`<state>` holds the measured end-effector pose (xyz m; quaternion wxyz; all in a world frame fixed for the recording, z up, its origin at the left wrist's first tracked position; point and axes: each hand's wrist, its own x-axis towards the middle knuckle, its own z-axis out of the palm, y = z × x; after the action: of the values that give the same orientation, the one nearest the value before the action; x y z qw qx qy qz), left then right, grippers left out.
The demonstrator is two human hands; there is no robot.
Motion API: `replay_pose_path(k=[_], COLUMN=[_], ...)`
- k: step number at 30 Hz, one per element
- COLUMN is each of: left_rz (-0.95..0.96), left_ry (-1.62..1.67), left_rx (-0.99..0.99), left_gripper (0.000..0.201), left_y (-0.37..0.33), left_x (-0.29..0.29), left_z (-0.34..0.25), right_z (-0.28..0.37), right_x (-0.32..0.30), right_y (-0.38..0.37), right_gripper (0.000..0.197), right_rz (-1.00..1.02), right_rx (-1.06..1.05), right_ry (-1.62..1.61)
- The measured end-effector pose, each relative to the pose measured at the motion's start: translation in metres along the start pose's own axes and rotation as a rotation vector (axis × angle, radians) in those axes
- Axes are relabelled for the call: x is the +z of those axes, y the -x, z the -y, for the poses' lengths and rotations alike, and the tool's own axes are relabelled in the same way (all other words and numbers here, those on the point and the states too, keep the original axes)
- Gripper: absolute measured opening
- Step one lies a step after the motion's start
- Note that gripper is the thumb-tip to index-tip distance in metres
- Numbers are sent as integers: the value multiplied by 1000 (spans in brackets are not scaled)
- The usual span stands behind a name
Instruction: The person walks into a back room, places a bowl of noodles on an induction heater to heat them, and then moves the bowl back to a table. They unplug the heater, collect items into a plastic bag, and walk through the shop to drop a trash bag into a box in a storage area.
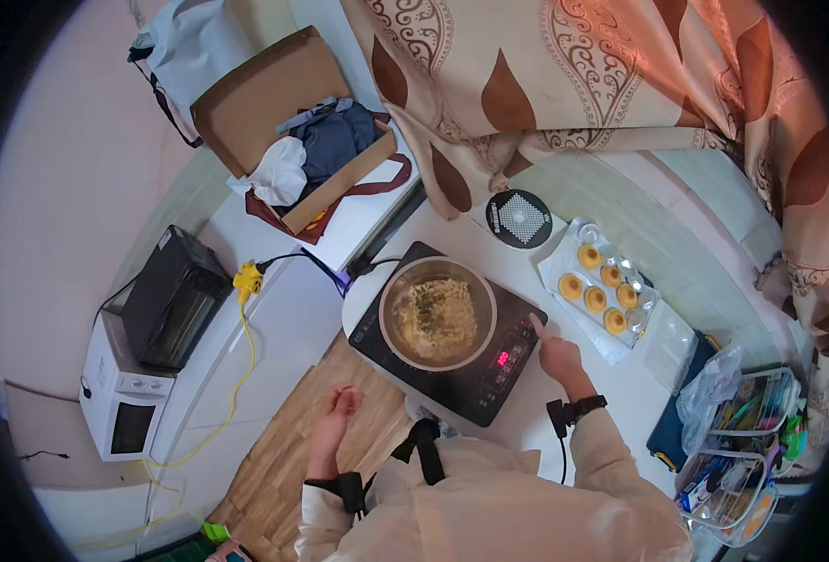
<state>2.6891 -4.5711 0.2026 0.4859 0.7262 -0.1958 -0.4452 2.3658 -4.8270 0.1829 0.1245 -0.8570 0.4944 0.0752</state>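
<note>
A metal pot (491, 330) stands on a black induction cooker (466, 389). Inside it a block of instant noodles (454, 314) sits in liquid, with dark green flakes on top. My right hand (557, 356) is at the cooker's right edge, index finger stretched onto or just over the control panel and the other fingers curled. A red display (502, 359) glows on that panel. Away from the pot, my left hand (339, 405) hangs over the wooden floor in front of the table, fingers loosely bent and apart, with nothing in it.
Small yellow tarts (596, 300) in a clear tray lie right of the cooker. Behind it is a round black mat (519, 219). A yellow cord (238, 384) runs down at left, near a microwave (133, 412). Wire baskets (733, 478) stand at right. An open cardboard box (255, 89) holds clothes.
</note>
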Motion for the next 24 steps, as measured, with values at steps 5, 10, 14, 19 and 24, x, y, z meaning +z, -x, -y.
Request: replay_pose_path(k=[5, 10, 14, 19, 24], left_rz=[76, 26, -78, -116, -145], left_ry=[101, -68, -155, -217, -246], left_rx=[44, 240, 253, 231, 219], left_gripper=[22, 16, 14, 15, 16], left_y=[-33, -77, -91, -95, -97], left_x=[36, 74, 84, 81, 78], left_z=[-28, -12, -6, -4, -4], right_z=[0, 41, 57, 61, 55], right_x=[7, -19, -27, -32, -29], right_y=[-21, -62, -86, -96, -101], right_gripper=[41, 21, 21, 21, 21], right_rz=[-181, -253, -243, -148, -52], right_rx=[16, -89, -124, -116, -94], right_ry=[-457, -763, -792, -735, -755])
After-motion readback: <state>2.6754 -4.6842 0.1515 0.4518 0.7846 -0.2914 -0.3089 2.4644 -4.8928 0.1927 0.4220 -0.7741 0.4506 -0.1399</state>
